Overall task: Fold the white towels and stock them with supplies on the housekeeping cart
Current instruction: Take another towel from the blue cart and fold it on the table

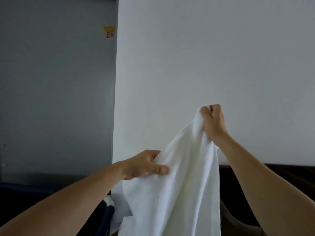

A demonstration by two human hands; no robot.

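Note:
A white towel [184,181] hangs in the air in front of me, draped down past the bottom of the view. My right hand [214,121] is raised high and grips the towel's top corner in a closed fist. Lower and to the left, my left hand [144,165] pinches the towel's left edge between thumb and fingers. The cloth stretches at a slant between the two hands. The cart is not in view.
A white wall [204,57] fills the space ahead, with a grey wall [56,82] to the left carrying a small yellow and red sign [109,32]. Dark furniture [272,171] sits low on the right. A dark blue item [102,217] lies at the lower left.

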